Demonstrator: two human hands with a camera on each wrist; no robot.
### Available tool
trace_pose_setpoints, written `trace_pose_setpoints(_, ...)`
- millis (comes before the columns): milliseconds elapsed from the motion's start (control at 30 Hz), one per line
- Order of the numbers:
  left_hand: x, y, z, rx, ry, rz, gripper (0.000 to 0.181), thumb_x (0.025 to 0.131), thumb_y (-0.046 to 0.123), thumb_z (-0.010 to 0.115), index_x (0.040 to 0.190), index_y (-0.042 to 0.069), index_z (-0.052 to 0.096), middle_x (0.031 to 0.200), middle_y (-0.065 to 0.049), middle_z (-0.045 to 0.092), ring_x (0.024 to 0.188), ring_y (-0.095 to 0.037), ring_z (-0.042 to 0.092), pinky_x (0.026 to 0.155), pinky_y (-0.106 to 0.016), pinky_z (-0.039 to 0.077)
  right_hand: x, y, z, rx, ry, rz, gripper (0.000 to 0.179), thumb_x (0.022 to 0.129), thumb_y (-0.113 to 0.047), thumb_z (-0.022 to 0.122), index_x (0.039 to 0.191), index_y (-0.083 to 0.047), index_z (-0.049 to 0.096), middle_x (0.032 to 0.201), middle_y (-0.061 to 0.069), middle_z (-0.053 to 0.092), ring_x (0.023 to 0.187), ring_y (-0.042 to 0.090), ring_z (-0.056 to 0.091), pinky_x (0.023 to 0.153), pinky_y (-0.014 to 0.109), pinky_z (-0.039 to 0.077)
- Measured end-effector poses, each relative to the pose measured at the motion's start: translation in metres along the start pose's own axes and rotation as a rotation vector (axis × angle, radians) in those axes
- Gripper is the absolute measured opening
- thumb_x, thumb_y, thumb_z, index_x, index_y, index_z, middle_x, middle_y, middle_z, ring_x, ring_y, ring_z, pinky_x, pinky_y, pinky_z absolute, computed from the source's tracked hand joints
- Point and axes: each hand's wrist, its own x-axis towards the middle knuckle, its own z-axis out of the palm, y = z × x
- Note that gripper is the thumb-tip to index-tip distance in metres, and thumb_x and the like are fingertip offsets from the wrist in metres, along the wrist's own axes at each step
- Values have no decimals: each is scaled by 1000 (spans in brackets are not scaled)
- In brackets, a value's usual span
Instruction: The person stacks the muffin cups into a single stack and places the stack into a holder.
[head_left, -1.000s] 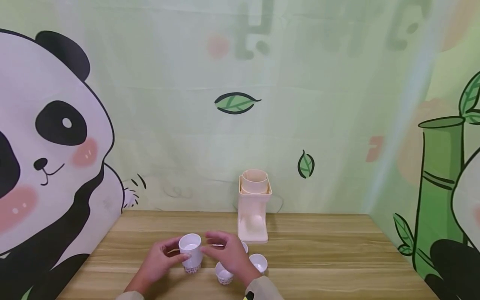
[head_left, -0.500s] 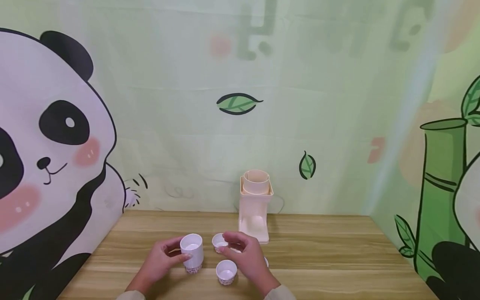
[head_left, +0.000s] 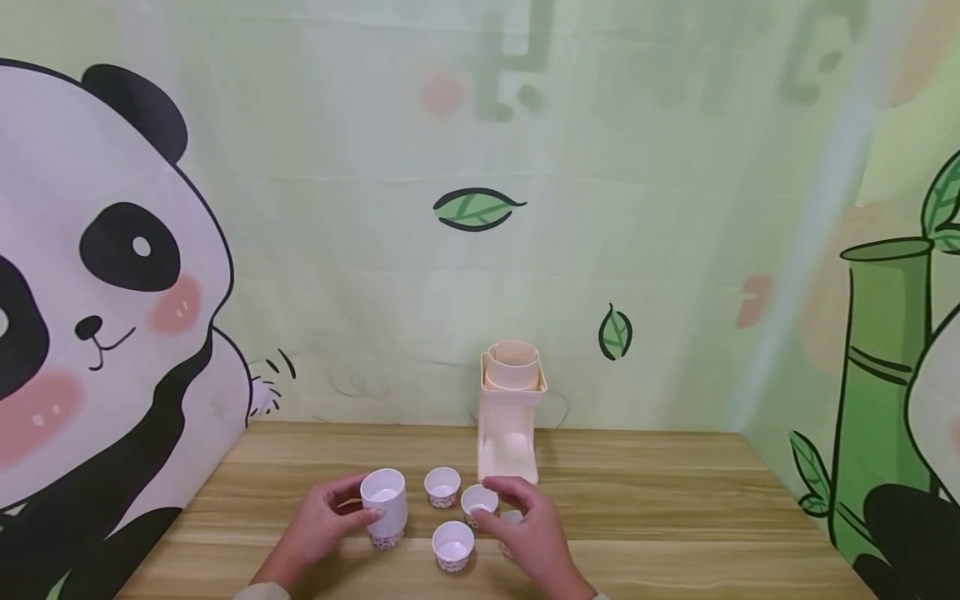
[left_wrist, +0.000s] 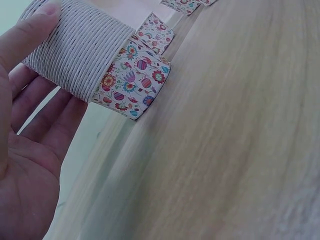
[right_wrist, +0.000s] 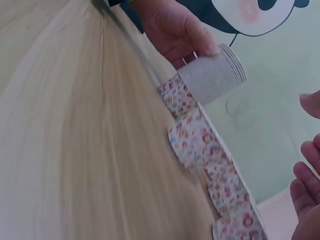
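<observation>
The left hand (head_left: 318, 518) has its grip curled round a tall stack of white cups (head_left: 387, 512) with a flowery bottom, upright, left of the pink stand (head_left: 506, 412) and in front. Four little cups (head_left: 453, 562) sit on the bench (head_left: 645, 517) in front of the stand. The right hand (head_left: 536, 529) is near them, its grip loose, holding nothing.

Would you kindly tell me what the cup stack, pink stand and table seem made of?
Cup stack: probably matte paper, its thin rims closely nested. Pink stand: likely smooth plastic, evenly coloured, with rounded corners. Table: satin wood or laminate, by its streaky grain.
</observation>
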Motion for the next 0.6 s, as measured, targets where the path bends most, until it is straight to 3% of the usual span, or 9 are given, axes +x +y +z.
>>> trace_pose_setpoints(300,1,-2,1,-4,7,12,56,88,2,85,136,-15,62,126,-31,71,106,-5,71,94,-20,58,-8,10,-20,-55,15,49,45,81,-19,95,120,-5,77,125,10,76,128,31,64,115,42,48)
trace_pose_setpoints(433,1,-2,1,-4,11,9,56,88,2,85,136,-15,62,126,-31,71,105,-5,71,94,-20,58,-11,15,-28,-124,1,61,50,80,-22,95,123,-6,76,127,7,75,132,33,62,117,49,46)
trace_pose_setpoints(600,1,-1,1,-2,17,-7,57,88,2,86,137,-15,62,126,-31,71,105,-4,71,94,-20,57,-13,21,-35,-141,-24,56,54,79,-18,96,126,-1,74,131,12,73,133,39,60,116,59,46)
